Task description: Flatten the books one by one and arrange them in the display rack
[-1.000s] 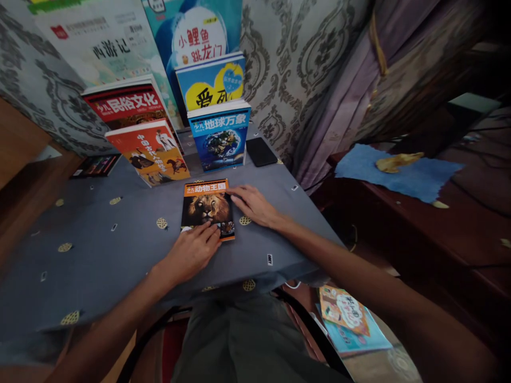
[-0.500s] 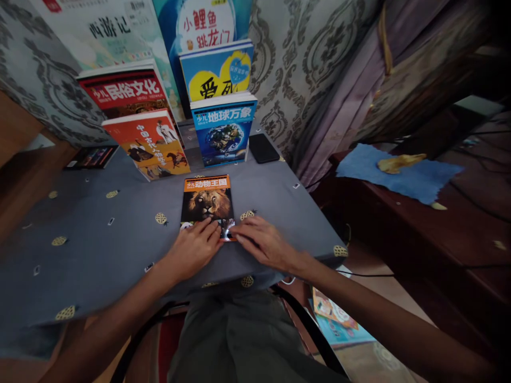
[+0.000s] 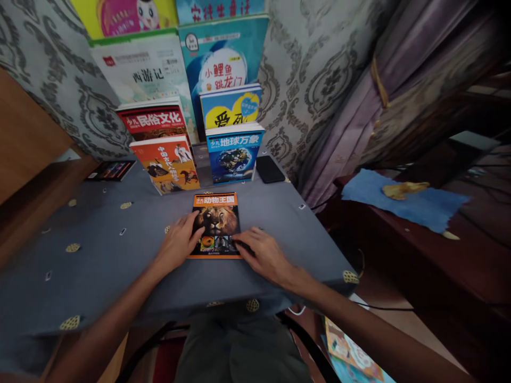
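Note:
A book with a lion on its cover (image 3: pixel 217 219) lies flat on the cloth-covered table (image 3: pixel 131 266) in front of me, orange bands at its top and bottom. Along its left edge rests my left hand (image 3: pixel 178 242), thumb and fingers apart, fingertips on the cover. My right hand (image 3: pixel 263 252) touches the lower right edge, its fingers loosely bent and the thumb stretched out below them. Both hands lie on or against the book without lifting it. Behind it stand an orange book (image 3: pixel 170 165) and a blue globe book (image 3: pixel 235 157).
More upright books rise in two columns behind these, among them a white one (image 3: pixel 139 69) and a teal one (image 3: pixel 227 42). A black phone (image 3: pixel 270 169) lies right of the globe book. A dark booklet (image 3: pixel 112 171) is at left. Blue cloth (image 3: pixel 367 189) covers part of the right-hand furniture.
My left hand has slid from the lower part of the cover to its left edge, uncovering the small pictures. My right hand stays at the right edge. The view has tilted up.

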`<state>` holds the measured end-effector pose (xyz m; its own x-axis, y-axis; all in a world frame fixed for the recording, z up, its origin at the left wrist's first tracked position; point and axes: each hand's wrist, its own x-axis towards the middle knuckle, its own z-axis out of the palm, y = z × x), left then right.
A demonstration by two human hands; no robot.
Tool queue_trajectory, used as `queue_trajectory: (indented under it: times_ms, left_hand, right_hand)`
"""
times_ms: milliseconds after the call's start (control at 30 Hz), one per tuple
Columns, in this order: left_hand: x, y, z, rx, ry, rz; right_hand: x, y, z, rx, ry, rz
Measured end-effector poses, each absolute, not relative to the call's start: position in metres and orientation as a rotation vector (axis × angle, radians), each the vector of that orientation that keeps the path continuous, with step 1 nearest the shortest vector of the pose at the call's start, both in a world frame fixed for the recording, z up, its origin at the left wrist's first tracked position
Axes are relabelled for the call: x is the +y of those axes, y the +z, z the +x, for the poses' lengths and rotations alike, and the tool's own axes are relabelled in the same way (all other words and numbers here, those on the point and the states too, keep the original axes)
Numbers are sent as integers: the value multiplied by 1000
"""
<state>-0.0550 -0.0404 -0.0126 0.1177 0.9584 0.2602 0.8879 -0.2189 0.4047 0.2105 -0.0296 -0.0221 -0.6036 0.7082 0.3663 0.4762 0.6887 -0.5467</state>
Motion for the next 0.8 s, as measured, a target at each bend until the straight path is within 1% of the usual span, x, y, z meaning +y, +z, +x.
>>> queue_trajectory:
  times_ms: [67,200,333,467,667,733,800]
  left_hand:
    - [-34,-15,-57,1721,892,2018]
    - [-18,-18,-57,1568,1213,1320]
    - [-10,-17,-54,1401,1205,807]
    - [-13,-9,-46,1198,1183,735]
    - [-22,1,-39,1083,1207,798]
    - [-23,2,-40,1082,1213,822]
    - [-23,3,-42,1077,1208,838]
  right_hand:
    - [-27,-23,208,-2325,540,-903]
    - [-26,-26,209,-2274,557,-847]
    - [-27,-29,212,-2238,587,-846]
    - [-23,-30,211,-2116,703,-965]
    - [11,-35,204,-1645,956,-1149]
    - [20,-34,202,-1520,1170,-1117]
    - [24,-31,202,-1447,1458,-1020]
